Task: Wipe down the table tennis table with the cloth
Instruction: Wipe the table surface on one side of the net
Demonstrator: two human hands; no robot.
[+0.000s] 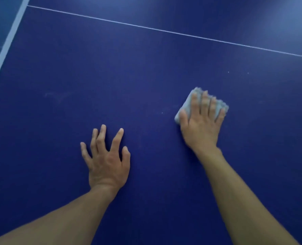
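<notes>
Wiping underway: right hand (202,124) is pressing flat fingers on folded pale grey cloth (186,107), right of centre on dark blue table tennis table (146,68); left hand (106,160) is bracing nearby, fingers splayed; next stroke likely needing even pressure

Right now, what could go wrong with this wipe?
1. The cloth is bunched small under the right hand, so passes may leave unwiped strips.
2. The left hand presses bare on the table and may leave prints.
3. The smudge toward the left and specks beyond the cloth may be missed.
</notes>
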